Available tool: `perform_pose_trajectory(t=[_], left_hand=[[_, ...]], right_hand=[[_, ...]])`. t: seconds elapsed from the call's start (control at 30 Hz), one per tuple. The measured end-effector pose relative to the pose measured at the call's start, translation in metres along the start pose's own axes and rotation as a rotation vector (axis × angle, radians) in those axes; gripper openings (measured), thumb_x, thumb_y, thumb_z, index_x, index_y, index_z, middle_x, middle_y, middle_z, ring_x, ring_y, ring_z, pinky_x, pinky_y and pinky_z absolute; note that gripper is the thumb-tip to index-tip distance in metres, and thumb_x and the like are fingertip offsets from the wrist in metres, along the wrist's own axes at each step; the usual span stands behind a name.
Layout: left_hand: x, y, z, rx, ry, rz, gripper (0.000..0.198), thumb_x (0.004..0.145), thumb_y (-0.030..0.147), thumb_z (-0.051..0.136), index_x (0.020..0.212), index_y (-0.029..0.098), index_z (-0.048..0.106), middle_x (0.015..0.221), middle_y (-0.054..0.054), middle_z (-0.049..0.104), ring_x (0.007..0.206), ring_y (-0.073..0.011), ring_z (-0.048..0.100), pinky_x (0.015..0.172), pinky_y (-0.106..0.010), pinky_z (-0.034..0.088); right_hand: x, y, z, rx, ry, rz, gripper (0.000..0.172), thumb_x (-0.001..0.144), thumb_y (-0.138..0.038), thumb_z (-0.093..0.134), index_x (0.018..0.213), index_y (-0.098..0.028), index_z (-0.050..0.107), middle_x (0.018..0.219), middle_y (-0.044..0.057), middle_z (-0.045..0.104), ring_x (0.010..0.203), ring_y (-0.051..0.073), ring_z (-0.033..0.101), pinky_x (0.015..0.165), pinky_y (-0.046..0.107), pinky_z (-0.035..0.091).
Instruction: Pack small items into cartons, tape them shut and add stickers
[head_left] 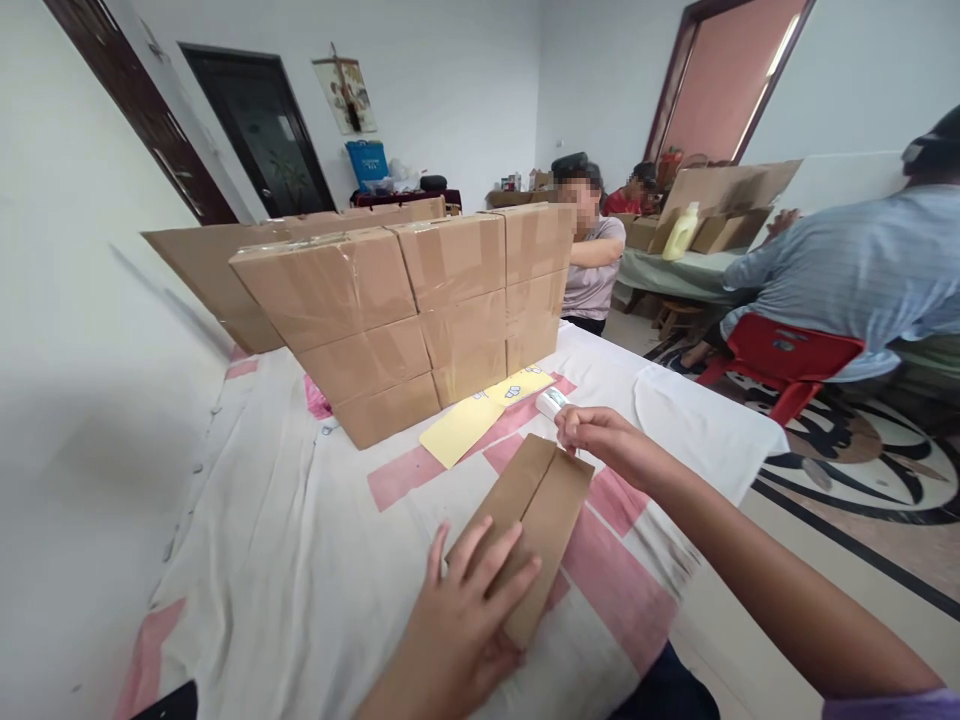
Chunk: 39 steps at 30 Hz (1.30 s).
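A small closed cardboard box (551, 500) with a seam along its top lies on the cloth-covered table in front of me. My left hand (472, 600) rests on its near left part, fingers spread across the top and thumb at the near end. At the far right corner of the box is my right hand (589, 428), its fingers pinched together. Whatever is between those fingertips is too small to make out. Just beyond them is a white roll-like object (551, 402); I cannot tell if the hand touches it. Yellow printed sheets (469, 428) lie farther back.
Taped cardboard boxes (461, 300) stand stacked in a wall behind the sheets. A pink item (317, 398) lies at their left. One person (592, 265) sits beyond the stack. Another sits on a red chair (787, 350) at right, by a table with a yellow bottle (681, 232).
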<state>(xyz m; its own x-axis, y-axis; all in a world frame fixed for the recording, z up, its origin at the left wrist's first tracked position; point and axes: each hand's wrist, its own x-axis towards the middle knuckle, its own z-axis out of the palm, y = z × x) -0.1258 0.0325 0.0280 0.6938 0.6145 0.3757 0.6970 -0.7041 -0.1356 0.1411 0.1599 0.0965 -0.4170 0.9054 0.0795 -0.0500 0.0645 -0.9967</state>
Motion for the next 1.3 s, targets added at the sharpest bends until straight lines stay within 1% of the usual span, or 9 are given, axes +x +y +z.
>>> perform_pose_trajectory(t=[0.07,0.13,0.33,0.43,0.77,0.93,1.07,1.13,1.3], left_hand=[[-0.004,-0.02,-0.002,0.023,-0.018,0.122,0.059,0.095,0.061,0.048,0.148,0.037,0.044,0.16,0.008,0.041,0.143,-0.0253,0.036,0.115,-0.048,0.025],[-0.001,-0.019,0.005,0.029,0.028,0.123,0.051,0.097,0.056,0.047,0.144,0.035,0.05,0.157,0.01,0.045,0.143,-0.0216,0.036,0.113,-0.044,0.028],[0.028,0.046,0.035,-0.002,0.298,-0.145,0.044,0.093,0.056,0.055,0.128,0.032,0.066,0.136,0.005,0.067,0.121,-0.0234,0.055,0.092,-0.043,0.039],[0.038,0.058,0.038,-0.023,0.345,-0.169,0.048,0.092,0.06,0.056,0.126,0.029,0.068,0.129,0.002,0.071,0.112,-0.0247,0.058,0.089,-0.042,0.04],[0.033,0.057,0.032,-0.167,0.299,-0.228,0.054,0.093,0.061,0.053,0.132,0.026,0.064,0.136,0.0,0.067,0.113,-0.0239,0.062,0.094,-0.04,0.041],[0.038,0.045,0.026,-0.337,0.432,-0.249,0.063,0.097,0.064,0.037,0.12,0.015,0.069,0.123,-0.006,0.074,0.109,-0.0244,0.067,0.092,-0.037,0.046],[0.043,0.026,0.023,-0.443,0.406,-0.25,0.029,0.098,0.038,0.052,0.109,0.017,0.068,0.095,-0.003,0.078,0.08,-0.0178,0.069,0.071,-0.032,0.048],[0.046,0.02,0.023,-0.457,0.389,-0.272,0.017,0.095,0.024,0.058,0.108,0.019,0.067,0.095,-0.001,0.077,0.075,-0.0154,0.067,0.067,-0.03,0.047],[0.049,0.021,0.025,-0.439,0.367,-0.325,0.036,0.092,0.03,0.06,0.125,0.017,0.061,0.129,-0.008,0.07,0.118,-0.0258,0.062,0.094,-0.039,0.048]], right_hand=[[-0.004,-0.002,0.005,-0.066,-0.037,0.056,0.022,0.084,-0.026,0.063,0.065,-0.017,0.056,0.075,0.0,0.052,0.071,0.014,0.047,0.07,0.029,0.037],[-0.007,-0.003,0.01,-0.123,-0.083,0.147,0.021,0.085,-0.027,0.062,0.066,-0.017,0.057,0.071,0.0,0.052,0.068,0.013,0.046,0.067,0.028,0.035],[-0.005,0.0,0.022,-0.28,-0.185,0.315,0.021,0.082,-0.028,0.062,0.066,-0.016,0.056,0.069,0.0,0.055,0.067,0.013,0.05,0.063,0.027,0.037],[0.0,0.001,0.023,-0.405,-0.209,0.352,0.018,0.081,-0.025,0.058,0.065,-0.016,0.058,0.065,-0.002,0.054,0.064,0.012,0.045,0.059,0.026,0.032],[0.009,-0.002,0.031,-0.584,-0.347,0.487,0.015,0.076,-0.021,0.054,0.062,-0.017,0.052,0.06,-0.005,0.049,0.057,0.009,0.04,0.051,0.025,0.028],[0.009,0.002,0.035,-0.749,-0.325,0.5,0.023,0.076,-0.02,0.052,0.059,-0.02,0.037,0.055,-0.006,0.033,0.052,0.009,0.03,0.046,0.026,0.022],[0.014,0.001,0.04,-0.932,-0.313,0.501,0.026,0.074,-0.019,0.052,0.058,-0.02,0.032,0.054,-0.005,0.031,0.051,0.009,0.028,0.047,0.028,0.018],[0.017,-0.002,0.044,-0.978,-0.337,0.534,0.026,0.074,-0.02,0.053,0.058,-0.02,0.033,0.054,-0.005,0.033,0.05,0.01,0.03,0.048,0.028,0.019],[0.024,-0.018,0.052,-1.094,-0.366,0.625,0.018,0.073,-0.021,0.056,0.06,-0.02,0.043,0.057,-0.002,0.045,0.055,0.013,0.041,0.05,0.028,0.025]])
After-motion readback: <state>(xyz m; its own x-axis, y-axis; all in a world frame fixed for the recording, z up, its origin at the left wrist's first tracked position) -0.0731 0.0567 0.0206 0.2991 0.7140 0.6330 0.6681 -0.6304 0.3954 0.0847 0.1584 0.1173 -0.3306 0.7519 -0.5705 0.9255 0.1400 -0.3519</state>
